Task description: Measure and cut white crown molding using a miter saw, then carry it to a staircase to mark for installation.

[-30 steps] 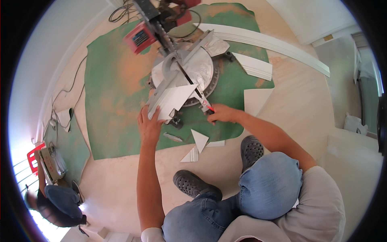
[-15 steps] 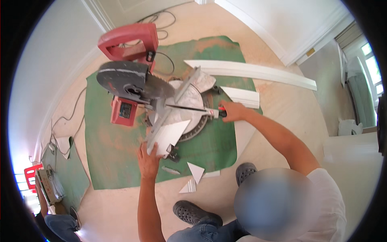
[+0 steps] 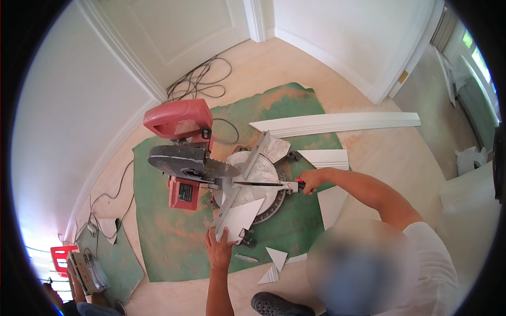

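A red and grey miter saw (image 3: 178,118) stands on the floor with its toothed blade (image 3: 224,168) raised above the round metal table (image 3: 269,176). My right hand (image 3: 312,180) is closed round the black handle (image 3: 300,186) at the front of that table. A short white trim piece (image 3: 243,215) with an angled end lies on the table along the metal fence (image 3: 250,158). My left hand (image 3: 219,248) grips its near end, thumb on the piece and fingers over by the fence.
A green dusty sheet (image 3: 163,253) lies under the saw. Long white moulding (image 3: 342,124) and a shorter length (image 3: 327,158) lie to the right. Triangular offcuts (image 3: 276,257) are near my shoe (image 3: 282,305). Cables (image 3: 203,79) coil by the door. Another person's arm (image 3: 76,282) is at lower left.
The view has shifted, so the saw and sheet appear lower and further right. Both hands keep their places on the trim piece and the handle.
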Motion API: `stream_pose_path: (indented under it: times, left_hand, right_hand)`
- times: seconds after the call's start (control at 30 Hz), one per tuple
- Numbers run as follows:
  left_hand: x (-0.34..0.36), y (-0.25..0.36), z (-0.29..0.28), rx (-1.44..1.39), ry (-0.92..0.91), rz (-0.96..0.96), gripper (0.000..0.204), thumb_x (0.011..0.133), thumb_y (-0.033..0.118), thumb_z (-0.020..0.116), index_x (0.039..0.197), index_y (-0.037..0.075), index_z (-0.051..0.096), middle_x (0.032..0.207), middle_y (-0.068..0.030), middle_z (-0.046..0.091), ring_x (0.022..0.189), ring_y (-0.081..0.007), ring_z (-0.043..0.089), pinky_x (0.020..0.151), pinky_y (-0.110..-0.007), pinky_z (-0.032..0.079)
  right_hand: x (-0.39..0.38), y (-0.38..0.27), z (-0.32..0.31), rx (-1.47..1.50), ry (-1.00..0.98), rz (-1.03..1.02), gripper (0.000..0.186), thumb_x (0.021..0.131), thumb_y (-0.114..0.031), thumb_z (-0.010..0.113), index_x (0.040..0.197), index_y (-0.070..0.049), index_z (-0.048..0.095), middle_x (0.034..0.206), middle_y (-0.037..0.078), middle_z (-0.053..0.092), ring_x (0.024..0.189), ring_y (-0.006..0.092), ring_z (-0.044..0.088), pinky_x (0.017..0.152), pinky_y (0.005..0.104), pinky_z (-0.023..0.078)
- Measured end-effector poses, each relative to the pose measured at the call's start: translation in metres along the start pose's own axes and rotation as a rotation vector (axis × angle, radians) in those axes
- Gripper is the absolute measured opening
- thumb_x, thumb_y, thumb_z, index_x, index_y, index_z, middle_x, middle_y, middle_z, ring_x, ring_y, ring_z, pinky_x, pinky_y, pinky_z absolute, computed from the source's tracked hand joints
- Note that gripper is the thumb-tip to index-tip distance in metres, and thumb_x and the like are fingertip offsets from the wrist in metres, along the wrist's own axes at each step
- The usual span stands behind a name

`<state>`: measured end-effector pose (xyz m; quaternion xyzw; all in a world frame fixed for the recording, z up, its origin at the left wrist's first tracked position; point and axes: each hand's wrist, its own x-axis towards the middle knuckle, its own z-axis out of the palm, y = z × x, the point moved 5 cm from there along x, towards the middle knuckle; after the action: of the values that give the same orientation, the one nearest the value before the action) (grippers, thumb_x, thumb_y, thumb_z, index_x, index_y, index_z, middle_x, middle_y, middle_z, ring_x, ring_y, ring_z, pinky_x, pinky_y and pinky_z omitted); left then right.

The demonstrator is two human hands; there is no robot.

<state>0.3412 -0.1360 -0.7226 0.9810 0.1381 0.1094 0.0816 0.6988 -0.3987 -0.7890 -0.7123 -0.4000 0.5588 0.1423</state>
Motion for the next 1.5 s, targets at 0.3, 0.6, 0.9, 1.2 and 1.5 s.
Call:
stream_pose_path:
  times: [0.3, 0.6, 0.9, 1.2, 1.5]
  left_hand:
    - [0.007, -0.009, 0.004, 0.062, 0.003, -0.024, 0.073, 0.068, 0.026, 0.088, 0.136, 0.018, 0.063, 0.143, -0.0208, 0.046, 0.126, -0.045, 0.048, 0.1, -0.056, 0.045]
    - [-0.006, 0.0, 0.006, 0.06, 0.028, -0.036, 0.066, 0.067, 0.026, 0.089, 0.13, 0.016, 0.069, 0.145, -0.0201, 0.045, 0.124, -0.0442, 0.048, 0.102, -0.056, 0.044]
    - [0.001, -0.006, 0.007, 0.079, 0.018, -0.021, 0.068, 0.069, 0.032, 0.088, 0.132, 0.019, 0.066, 0.144, -0.018, 0.045, 0.125, -0.0434, 0.047, 0.101, -0.056, 0.043]
    - [-0.005, -0.003, 0.013, 0.079, 0.009, -0.007, 0.069, 0.071, 0.03, 0.087, 0.135, 0.02, 0.064, 0.146, -0.0189, 0.045, 0.123, -0.0444, 0.048, 0.099, -0.056, 0.044]
    - [0.004, -0.008, 0.009, 0.138, -0.016, 0.011, 0.074, 0.07, 0.024, 0.087, 0.139, 0.017, 0.061, 0.154, -0.02, 0.04, 0.127, -0.0457, 0.047, 0.103, -0.056, 0.044]
  right_hand:
    - [0.02, 0.011, -0.034, -0.196, -0.001, -0.053, 0.031, 0.066, -0.025, 0.076, 0.088, -0.004, 0.07, 0.068, 0.01, 0.07, 0.064, 0.0233, 0.067, 0.059, 0.0396, 0.051]
    - [-0.057, -0.042, -0.032, -0.566, 0.68, -0.067, 0.106, 0.068, -0.046, 0.088, 0.15, -0.007, 0.034, 0.143, 0.02, 0.048, 0.124, 0.0378, 0.059, 0.089, 0.0504, 0.057]
    - [-0.031, -0.042, -0.039, -0.793, 0.468, 0.097, 0.121, 0.067, -0.053, 0.089, 0.157, -0.003, 0.025, 0.15, 0.024, 0.043, 0.127, 0.0372, 0.058, 0.093, 0.0487, 0.056]
    - [-0.036, -0.04, -0.044, -0.695, 0.509, 0.045, 0.131, 0.063, -0.054, 0.09, 0.157, 0.004, 0.02, 0.154, 0.025, 0.04, 0.135, 0.0377, 0.052, 0.095, 0.0495, 0.056]
    - [-0.007, -0.03, -0.077, -0.598, 0.532, -0.112, 0.096, 0.061, -0.026, 0.089, 0.139, -0.003, 0.037, 0.126, 0.02, 0.056, 0.115, 0.0429, 0.06, 0.09, 0.0508, 0.053]
